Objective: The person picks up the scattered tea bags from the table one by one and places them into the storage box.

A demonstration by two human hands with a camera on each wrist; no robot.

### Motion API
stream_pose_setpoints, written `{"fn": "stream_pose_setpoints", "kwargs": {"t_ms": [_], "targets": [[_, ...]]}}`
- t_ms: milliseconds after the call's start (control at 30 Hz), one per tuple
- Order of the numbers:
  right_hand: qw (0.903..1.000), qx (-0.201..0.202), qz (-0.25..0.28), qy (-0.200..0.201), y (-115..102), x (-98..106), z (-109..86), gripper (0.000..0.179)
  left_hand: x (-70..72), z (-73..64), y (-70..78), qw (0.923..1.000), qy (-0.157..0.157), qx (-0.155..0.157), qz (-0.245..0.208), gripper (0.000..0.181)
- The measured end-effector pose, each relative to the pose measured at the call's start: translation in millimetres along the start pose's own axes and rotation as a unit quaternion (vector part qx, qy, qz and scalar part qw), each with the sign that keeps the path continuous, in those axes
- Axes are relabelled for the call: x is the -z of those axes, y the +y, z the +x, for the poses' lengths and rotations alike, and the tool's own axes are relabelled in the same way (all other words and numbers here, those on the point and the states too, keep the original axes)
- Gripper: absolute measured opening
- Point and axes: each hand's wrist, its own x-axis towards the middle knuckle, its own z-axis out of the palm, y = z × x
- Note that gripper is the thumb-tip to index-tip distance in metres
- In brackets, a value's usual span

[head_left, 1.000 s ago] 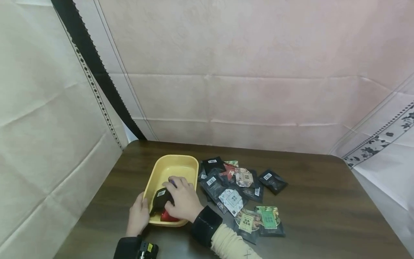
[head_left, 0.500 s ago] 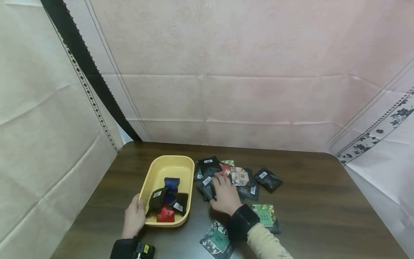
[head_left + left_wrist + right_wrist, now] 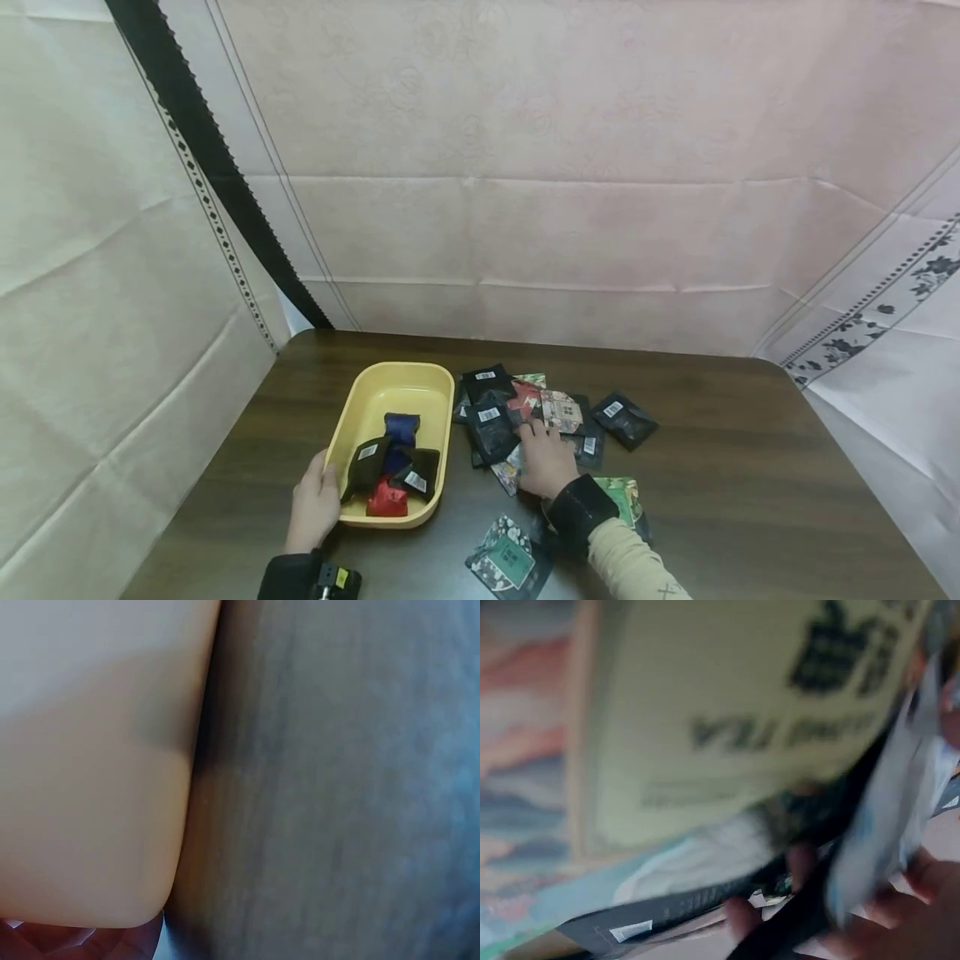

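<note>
My left hand (image 3: 313,504) holds a yellow plastic tray (image 3: 393,385) by its near-left side, thumb over the rim. Lying in the tray's near half are a blue packet (image 3: 402,427), a red packet (image 3: 387,500) and two dark packets (image 3: 367,465). Over on the right, my right hand (image 3: 547,462) reaches into a heap of tea packets, beside a dark packet (image 3: 491,432) with a barcode. Its fingers pinch a dark tea packet with a pale face (image 3: 881,810) in the right wrist view. Close to that camera is a packet with a yellow label (image 3: 727,742) reading "TEA".
A teal-labelled packet (image 3: 512,560) lies near the front of the brown table (image 3: 750,483). Beyond my right sleeve is a green packet (image 3: 621,498), and a lone black packet (image 3: 625,421) sits right of the heap. Pale cloth (image 3: 600,250) hangs behind the table.
My right hand has left the tray, where a dark packet now lies on the right, and moved right into the heap. The dark barcode packet there has shifted. My left hand stays at the tray.
</note>
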Motion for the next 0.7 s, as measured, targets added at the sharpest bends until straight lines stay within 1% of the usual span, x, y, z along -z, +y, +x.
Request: {"fn": "stream_pose_setpoints", "kwargs": {"t_ms": [100, 167, 300, 400, 500, 600, 700], "targets": [[0.9996, 0.01, -0.009, 0.026, -1, 2, 3.2, 0.047, -0.4, 0.3, 0.4, 1.0, 0.0, -0.004, -0.001, 0.037], [0.9989, 0.021, -0.002, 0.041, -4, 9, 5.0, 0.04, -0.3, 0.4, 0.6, 1.0, 0.001, -0.006, 0.0, 0.037], [0.9962, 0.044, 0.042, 0.062, -19, 29, 10.3, 0.037, 1.5, 0.4, 1.4, 0.9999, 0.007, -0.01, 0.005, 0.037], [0.9909, 0.076, 0.071, 0.085, -40, 43, 15.5, 0.038, 3.3, 0.6, 1.8, 0.9999, 0.008, -0.009, 0.005, 0.037], [0.9847, 0.108, 0.088, 0.104, -68, 52, 22.6, 0.036, 3.8, 0.5, 1.6, 1.0, 0.005, -0.004, 0.002, 0.037], [0.9812, 0.131, 0.1, 0.101, -97, 56, 28.8, 0.034, 2.6, -0.2, 1.9, 1.0, 0.001, 0.0, 0.0, 0.038], [0.9796, 0.143, 0.115, 0.084, -121, 56, 31.6, 0.034, 0.0, -1.5, 2.9, 1.0, 0.003, -0.002, 0.003, 0.037]]}}
